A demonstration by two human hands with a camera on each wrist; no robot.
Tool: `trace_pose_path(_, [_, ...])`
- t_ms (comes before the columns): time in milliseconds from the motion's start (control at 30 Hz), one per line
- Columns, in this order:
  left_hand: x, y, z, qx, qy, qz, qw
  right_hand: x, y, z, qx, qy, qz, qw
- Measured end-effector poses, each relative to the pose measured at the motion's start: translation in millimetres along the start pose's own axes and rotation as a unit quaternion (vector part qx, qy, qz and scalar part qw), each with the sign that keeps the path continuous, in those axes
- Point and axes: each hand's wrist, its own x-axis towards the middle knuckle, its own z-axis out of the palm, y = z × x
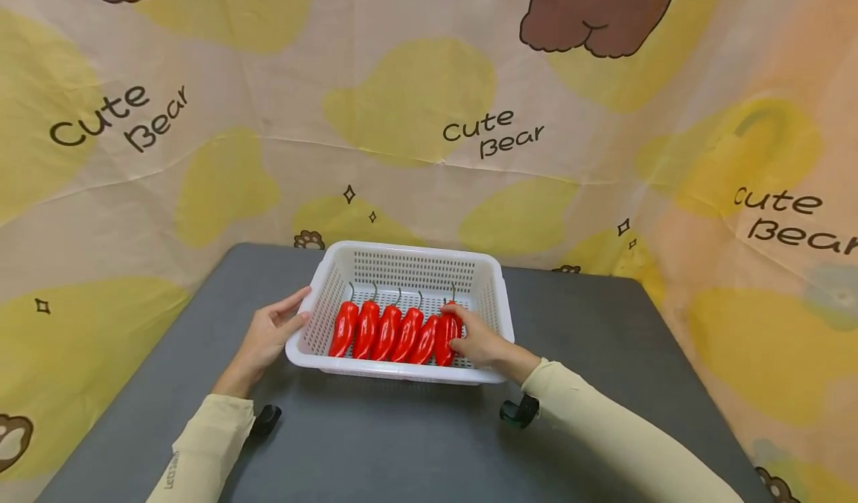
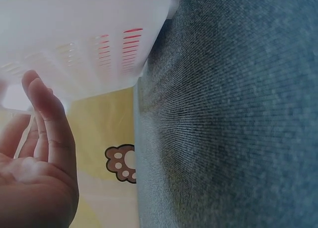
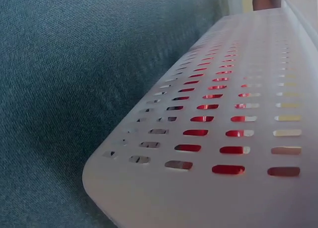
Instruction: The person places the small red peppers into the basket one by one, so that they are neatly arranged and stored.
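A white perforated plastic basket (image 1: 415, 375) holds a row of several glossy red chili peppers (image 1: 366, 329) with green stems, lying side by side. Inside it, my right hand (image 1: 479, 339) pinches the rightmost pepper (image 1: 445, 339) between thumb and fingers; part of that pepper is covered. My left hand (image 1: 264, 339) is at the basket's left end, its thumb and fingers extended and touching the rim. From below, the left wrist view shows that hand (image 2: 42, 148) against the basket's pale side. In the right wrist view the basket wall (image 3: 198, 198) hides my right hand, and red shows through its slots.
The basket stands on a dark grey tabletop (image 1: 402, 443). Behind and beside the table hangs a cloth (image 1: 402, 100) printed with yellow patches, brown bears and lettering. Black bands (image 1: 519, 411) sit at both wrists.
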Motion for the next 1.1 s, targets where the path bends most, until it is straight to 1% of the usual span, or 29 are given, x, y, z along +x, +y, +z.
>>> trace_pose_path(167, [1.4,1.9,-0.7,0.006,0.001,-0.005,1.0000,3.3,0.9,0.5,0.026,-0.022,0.046,0.9983])
trace_pose_path(367, [2.2,3.2,-1.7,0.005,0.001,-0.005,1.0000,5.1,-1.1,1.1,0.040,-0.024,0.067,0.9967])
trace_pose_path(567, [-0.1,2.2,-0.7,0.011,-0.004,-0.005,0.9999,5.1,-1.9,2.4,0.045,-0.036,0.104,0.9929])
trace_pose_path(733, [0.0,1.6,0.9,-0.001,-0.004,0.001,1.0000,5.5,-2.3,1.6,0.060,-0.049,0.114,0.9905])
trace_pose_path(967, [0.5,1.5,1.0,0.007,0.000,0.001,1.0000,7.2,-0.2,1.8,0.117,-0.055,0.119,0.9844])
trace_pose_path(1100, [0.9,1.9,0.3,0.012,-0.002,-0.001,0.9999,7.7,0.1,1.4,0.123,-0.053,0.123,0.9834])
